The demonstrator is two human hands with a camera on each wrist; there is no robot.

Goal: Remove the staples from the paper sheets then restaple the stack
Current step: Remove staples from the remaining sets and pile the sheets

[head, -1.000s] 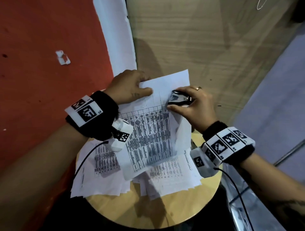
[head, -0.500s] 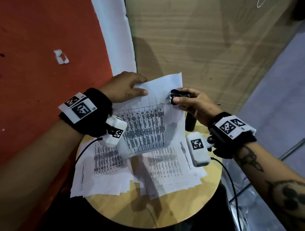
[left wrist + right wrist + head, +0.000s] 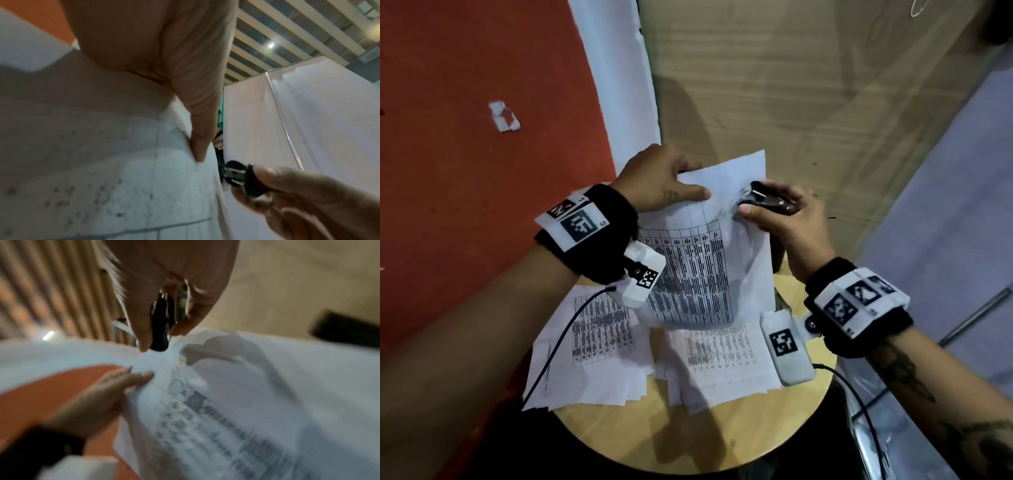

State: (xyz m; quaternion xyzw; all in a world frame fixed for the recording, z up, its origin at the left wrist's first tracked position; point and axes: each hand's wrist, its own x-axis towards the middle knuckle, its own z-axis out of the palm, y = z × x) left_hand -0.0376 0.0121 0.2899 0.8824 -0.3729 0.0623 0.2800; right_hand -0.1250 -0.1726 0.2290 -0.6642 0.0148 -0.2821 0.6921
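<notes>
The left hand (image 3: pixel 657 178) pinched the top edge of the white printed paper sheet (image 3: pixel 709 260). Just beside it, the right hand (image 3: pixel 787 219) gripped a small black staple remover (image 3: pixel 763 198).

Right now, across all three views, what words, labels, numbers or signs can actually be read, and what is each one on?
No text can be read.
Held white printed sheet: table of dark print, too blurred.
Loose white printed sheets on the round wooden table: too small.
Black-and-white square markers on the wristbands: patterns only; tiny characters beside them unreadable.
Black staple remover: no label visible.
</notes>
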